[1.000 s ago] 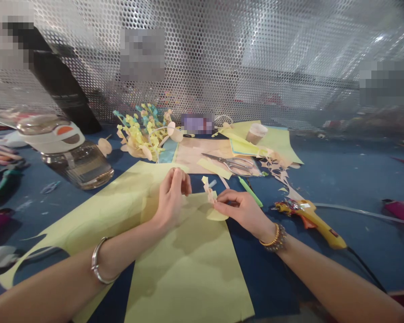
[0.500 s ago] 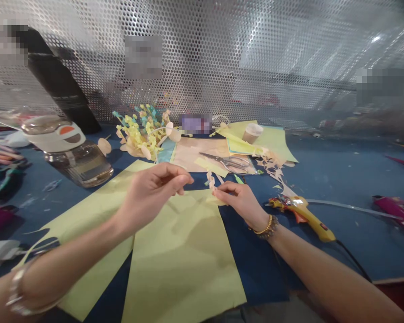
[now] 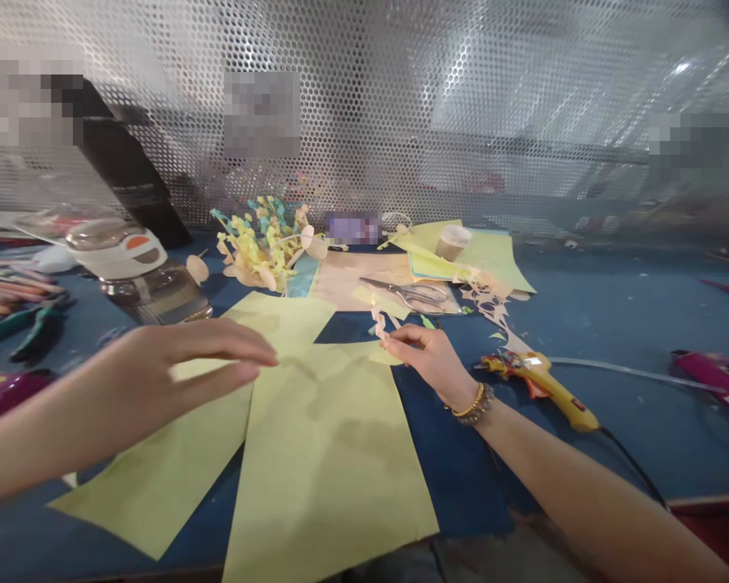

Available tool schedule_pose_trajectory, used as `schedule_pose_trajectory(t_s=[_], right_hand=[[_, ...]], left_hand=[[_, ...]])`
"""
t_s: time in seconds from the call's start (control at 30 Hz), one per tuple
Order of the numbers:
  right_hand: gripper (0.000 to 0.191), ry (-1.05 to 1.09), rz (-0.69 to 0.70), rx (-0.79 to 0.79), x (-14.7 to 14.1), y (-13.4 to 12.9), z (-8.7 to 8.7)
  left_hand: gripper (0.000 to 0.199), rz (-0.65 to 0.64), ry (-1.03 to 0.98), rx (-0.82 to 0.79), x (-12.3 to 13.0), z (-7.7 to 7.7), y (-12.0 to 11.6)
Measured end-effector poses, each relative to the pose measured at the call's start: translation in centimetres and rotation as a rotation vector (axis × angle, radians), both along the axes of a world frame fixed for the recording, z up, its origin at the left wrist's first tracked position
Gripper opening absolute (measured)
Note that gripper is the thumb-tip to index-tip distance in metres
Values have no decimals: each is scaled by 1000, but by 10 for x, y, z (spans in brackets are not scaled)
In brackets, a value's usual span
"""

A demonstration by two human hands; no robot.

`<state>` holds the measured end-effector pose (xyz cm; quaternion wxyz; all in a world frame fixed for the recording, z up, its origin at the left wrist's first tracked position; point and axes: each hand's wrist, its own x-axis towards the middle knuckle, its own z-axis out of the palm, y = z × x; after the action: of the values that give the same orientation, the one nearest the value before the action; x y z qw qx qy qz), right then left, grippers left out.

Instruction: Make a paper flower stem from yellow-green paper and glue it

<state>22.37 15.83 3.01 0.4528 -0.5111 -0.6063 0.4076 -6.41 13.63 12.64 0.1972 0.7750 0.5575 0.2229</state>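
My right hand [image 3: 431, 356] pinches a small pale pink curled paper strip [image 3: 378, 320], which rises from the fingertips above the far edge of a large yellow-green paper sheet [image 3: 328, 453]. My left hand [image 3: 176, 364] hovers over another yellow-green sheet [image 3: 176, 486]. Its fingers are stretched out, thumb and fingers apart, with nothing between them. Beyond the right hand, metal scissors [image 3: 425, 295] lie on pale pink paper [image 3: 358, 275]. To that hand's right rests a yellow glue gun [image 3: 552, 389] with a clear stick in its back.
A bunch of yellow and blue paper flowers [image 3: 261, 251] stands at the back. At left are a water bottle [image 3: 139, 271], pliers [image 3: 30, 324] and pens [image 3: 6, 287]. A small cup [image 3: 453, 243] sits on yellow paper near the perforated metal panel [image 3: 364, 105]. A magenta glue gun [image 3: 710, 380] lies far right.
My left hand has moved left and toward me, away from the right hand, and its fingers have opened out. The right hand stays nearly in place with the paper strip.
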Motion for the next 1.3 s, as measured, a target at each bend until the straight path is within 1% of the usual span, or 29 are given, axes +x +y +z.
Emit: schedule_pose_trajectory(t_s=[0.03,0.07,0.13,0.17,0.23,0.3,0.37,0.47,0.57,0.67,0.83,0.93,1.03,1.1,1.3], right_hand=[[21,2,1,3,0,0,0],[22,2,2,7,0,0,0],[23,1,5,12,0,0,1],[23,0,8,13,0,0,1],[22,2,14,15,0,-1,3],[21,9,16,14,-1,-1,4],[19,15,21,5,0,0,4],[19,17,61,-29,1,1,3],[20,30,95,-77,2,1,1],[18,46,102,-112,2,0,1],[15,50,83,-121,2,0,2],[14,39,76,-127,2,0,3],[15,44,69,-145,2,0,3],[16,53,66,-156,2,0,3],[17,65,37,-161,2,-2,3]], left_hand=[[27,-72,-38,-85,16,-2,10],[30,-113,-120,-148,34,-8,19],[38,-156,-306,-277,68,-26,36],[40,-154,-380,-337,83,-37,42],[38,-150,-487,-411,106,-57,51],[32,-168,-575,-411,118,-71,54],[29,-171,-664,-407,121,-80,55],[27,-170,-762,-435,117,-88,54],[26,-171,-818,-462,113,-95,54],[25,-173,-831,-458,112,-99,55],[26,-198,-810,-475,113,-100,55],[25,-209,-844,-504,112,-99,55],[29,-218,-884,-530,112,-99,55],[31,-213,-897,-539,113,-99,55],[26,-177,-882,-518,113,-99,54]])
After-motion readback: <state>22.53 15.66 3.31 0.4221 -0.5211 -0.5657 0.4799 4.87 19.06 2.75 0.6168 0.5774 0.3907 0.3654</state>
